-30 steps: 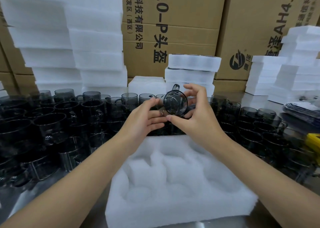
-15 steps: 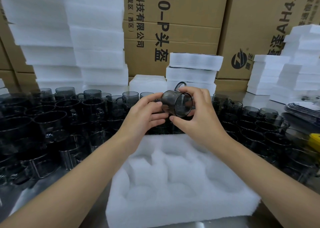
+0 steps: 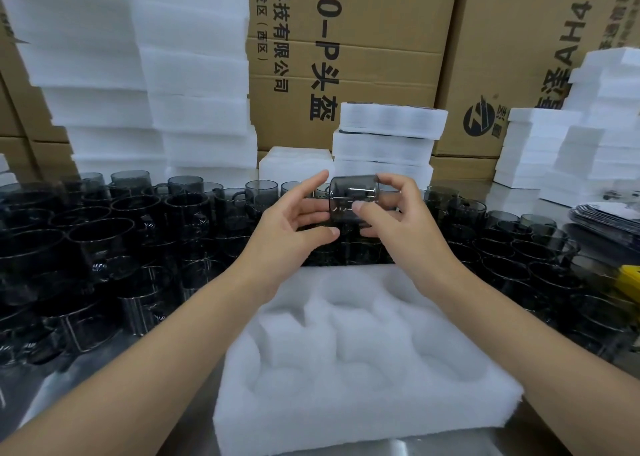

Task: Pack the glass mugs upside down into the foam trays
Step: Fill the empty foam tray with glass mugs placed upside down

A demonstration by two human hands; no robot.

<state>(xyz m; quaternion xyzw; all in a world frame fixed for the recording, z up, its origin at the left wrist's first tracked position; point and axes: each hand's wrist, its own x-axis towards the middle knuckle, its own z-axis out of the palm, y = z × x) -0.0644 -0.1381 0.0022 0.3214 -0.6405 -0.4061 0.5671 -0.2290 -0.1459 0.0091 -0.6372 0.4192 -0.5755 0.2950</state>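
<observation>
A smoky grey glass mug (image 3: 349, 199) is held on its side above the far edge of the white foam tray (image 3: 363, 417), its handle facing me. My right hand (image 3: 401, 227) pinches it with thumb on the near side and fingers over the top. My left hand (image 3: 294, 227) cups the mug's base end with spread fingers. The tray's round pockets hold no mugs. Several more grey mugs (image 3: 104, 234) stand upright on the table to the left, behind and to the right (image 3: 519, 244).
Tall stacks of white foam trays (image 3: 166, 74) rise at the back left, a shorter stack (image 3: 384, 140) behind the hands, more at the right (image 3: 588, 137). Cardboard boxes (image 3: 363, 40) form the back wall. A yellow object (image 3: 630, 279) and plastic bags (image 3: 609, 216) lie at the right.
The mug has been turned in my hands from mouth facing me to lying sideways with the handle toward me. My left hand's fingers have spread open around its base.
</observation>
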